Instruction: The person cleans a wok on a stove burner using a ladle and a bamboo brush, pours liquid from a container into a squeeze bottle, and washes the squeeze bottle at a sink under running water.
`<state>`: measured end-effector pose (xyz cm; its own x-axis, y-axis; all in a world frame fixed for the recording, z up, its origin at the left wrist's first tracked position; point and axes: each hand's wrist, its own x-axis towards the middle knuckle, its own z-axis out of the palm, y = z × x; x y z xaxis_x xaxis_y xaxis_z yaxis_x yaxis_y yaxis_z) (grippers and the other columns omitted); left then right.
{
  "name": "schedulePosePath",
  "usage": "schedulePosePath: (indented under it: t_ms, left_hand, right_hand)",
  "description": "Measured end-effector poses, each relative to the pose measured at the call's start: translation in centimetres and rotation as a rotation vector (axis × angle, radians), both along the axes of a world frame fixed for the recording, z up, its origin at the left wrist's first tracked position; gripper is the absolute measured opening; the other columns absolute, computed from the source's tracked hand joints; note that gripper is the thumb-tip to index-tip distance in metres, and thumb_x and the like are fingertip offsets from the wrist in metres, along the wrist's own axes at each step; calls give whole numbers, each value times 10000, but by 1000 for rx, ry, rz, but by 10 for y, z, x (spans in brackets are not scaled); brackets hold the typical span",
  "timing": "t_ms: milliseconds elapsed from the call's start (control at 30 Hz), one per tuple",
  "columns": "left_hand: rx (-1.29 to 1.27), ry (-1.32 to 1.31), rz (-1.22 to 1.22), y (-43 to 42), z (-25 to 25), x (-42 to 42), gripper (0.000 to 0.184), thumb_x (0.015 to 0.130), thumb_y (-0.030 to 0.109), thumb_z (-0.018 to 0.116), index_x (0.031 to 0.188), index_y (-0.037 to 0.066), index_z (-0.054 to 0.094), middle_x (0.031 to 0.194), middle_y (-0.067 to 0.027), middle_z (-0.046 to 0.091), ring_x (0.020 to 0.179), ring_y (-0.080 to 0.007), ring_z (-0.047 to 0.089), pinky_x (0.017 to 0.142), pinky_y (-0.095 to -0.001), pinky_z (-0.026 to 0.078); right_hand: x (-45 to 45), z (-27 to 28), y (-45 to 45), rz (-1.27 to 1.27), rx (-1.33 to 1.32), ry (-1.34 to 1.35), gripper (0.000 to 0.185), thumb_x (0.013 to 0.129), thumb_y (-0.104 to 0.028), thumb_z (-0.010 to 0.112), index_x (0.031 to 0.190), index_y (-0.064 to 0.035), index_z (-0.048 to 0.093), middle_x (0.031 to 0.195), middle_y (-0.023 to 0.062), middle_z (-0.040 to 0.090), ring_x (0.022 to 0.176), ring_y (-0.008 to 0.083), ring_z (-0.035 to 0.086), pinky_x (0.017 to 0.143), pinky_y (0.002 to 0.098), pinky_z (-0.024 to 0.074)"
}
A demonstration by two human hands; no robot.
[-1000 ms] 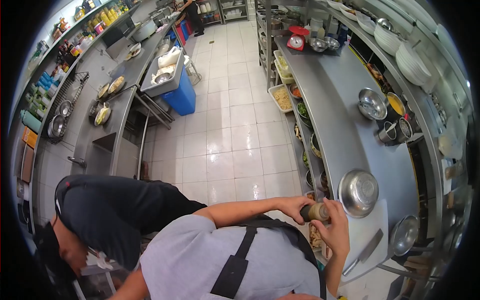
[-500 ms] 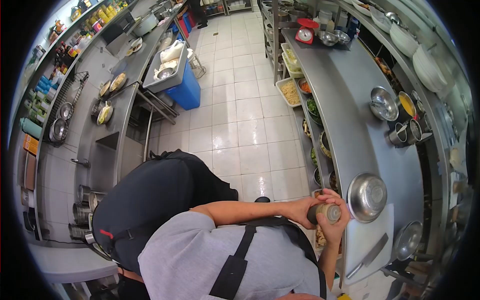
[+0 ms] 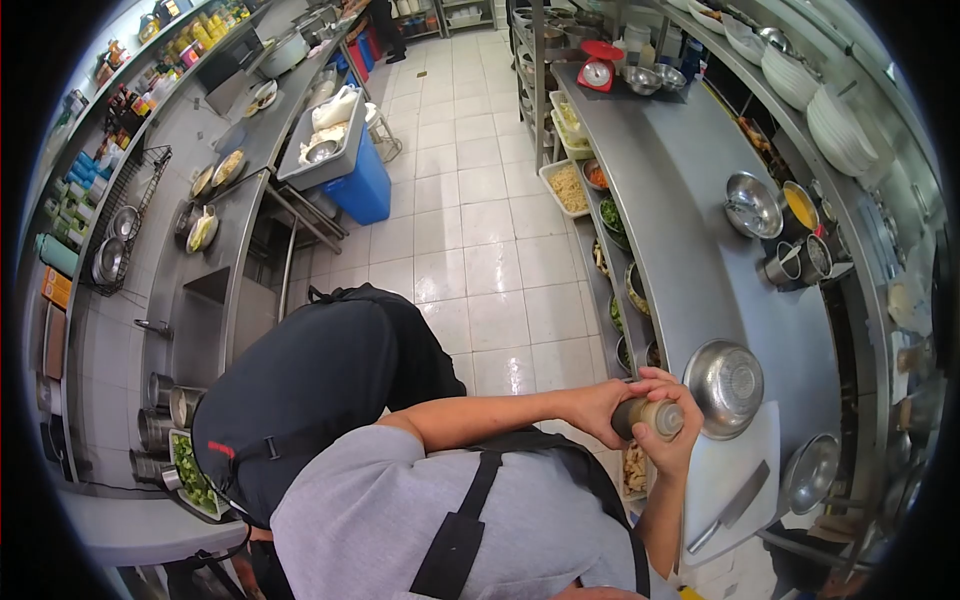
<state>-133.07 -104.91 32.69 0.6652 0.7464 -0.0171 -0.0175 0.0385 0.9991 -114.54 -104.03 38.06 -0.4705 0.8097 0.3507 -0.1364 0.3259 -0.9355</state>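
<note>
Both hands are wrapped round a small round jar (image 3: 658,418) with a pale brownish top, at the front edge of the steel counter. My left hand (image 3: 606,408) grips its side, reaching in from the left. From the right, my right hand (image 3: 676,428) curls its fingers round the top end. The jar is tilted, and what is in it cannot be made out. Just beyond my right hand, an upside-down metal bowl (image 3: 724,388) rests on the counter by a white cutting board (image 3: 712,465). A knife (image 3: 735,505) lies on that board.
Close on my left, a person in dark clothing (image 3: 310,375) bends over. The steel counter (image 3: 690,240) holds metal bowls (image 3: 752,205) and a red scale (image 3: 598,70). Food containers (image 3: 565,188) line the shelf below. A blue bin (image 3: 360,190) stands across the aisle.
The view has shifted slightly, so the counter sits a little further left. The person on my left has moved a little, uncovering a tray of green vegetables. Both hands still hold the jar.
</note>
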Motion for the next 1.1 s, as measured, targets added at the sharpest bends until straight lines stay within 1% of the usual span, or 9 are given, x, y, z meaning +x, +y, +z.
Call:
schedulePosePath:
  t_ms: [100,200,333,400,600,700,767,900,1100]
  left_hand:
    - [206,-87,171,-3,2,7,645,655,110,821,1259,25,614,983,-91,719,904,-209,695,840,-350,564]
    - [252,29,256,-4,8,6,685,644,107,826,1284,25,597,1010,-133,720,919,-248,711,843,-357,566]
    - [318,48,314,-6,5,11,713,652,116,842,1311,25,584,1067,-161,722,972,-286,724,872,-369,567]
    - [327,38,336,-6,2,13,729,658,128,855,1325,27,579,1097,-164,723,1001,-298,727,888,-376,566]
    - [320,-15,368,-5,7,18,746,681,170,885,1345,34,572,1142,-163,720,1047,-296,724,919,-376,561]
    - [307,8,368,-5,5,18,754,688,173,885,1356,37,563,1144,-160,720,1044,-295,724,919,-377,561]
    - [319,28,373,-4,-5,20,759,688,171,884,1361,40,558,1145,-158,720,1040,-292,726,915,-378,562]
    - [325,77,397,-4,1,18,755,684,165,882,1356,46,559,1137,-154,722,1030,-281,728,899,-378,566]
    - [322,32,427,-3,0,20,719,680,163,881,1320,40,576,1091,-154,728,1001,-278,730,872,-376,568]
  right_hand:
    - [-6,-4,-5,-153,52,-12,399,761,-164,830,1062,-33,603,1131,180,720,1244,379,602,1099,526,435]
    - [-13,-5,-12,-274,80,-13,376,767,-128,796,1072,-28,600,1118,183,721,1243,389,601,1100,530,435]
    - [-16,-3,-14,-350,127,-34,367,772,-97,773,1086,-26,598,1117,188,720,1241,398,603,1098,539,436]
    - [-16,1,-15,-365,132,-41,367,777,-96,771,1093,-26,597,1121,187,719,1246,401,598,1102,541,432]
    - [-15,2,-12,-377,120,-49,369,797,-115,777,1109,-20,603,1138,189,715,1271,397,585,1111,534,424]
    - [-15,3,-10,-375,131,-58,369,801,-122,780,1110,-19,607,1131,190,717,1275,390,584,1110,526,426]
    - [-15,4,-10,-374,132,-56,365,802,-123,779,1107,-18,608,1120,190,720,1274,386,586,1108,522,429]
    - [-18,7,-7,-363,132,-54,345,820,-128,763,1105,-10,607,1106,187,719,1259,375,594,1114,523,422]
    - [-16,2,2,-329,160,-53,335,824,-122,750,1106,-6,611,1093,188,722,1250,370,598,1115,525,420]
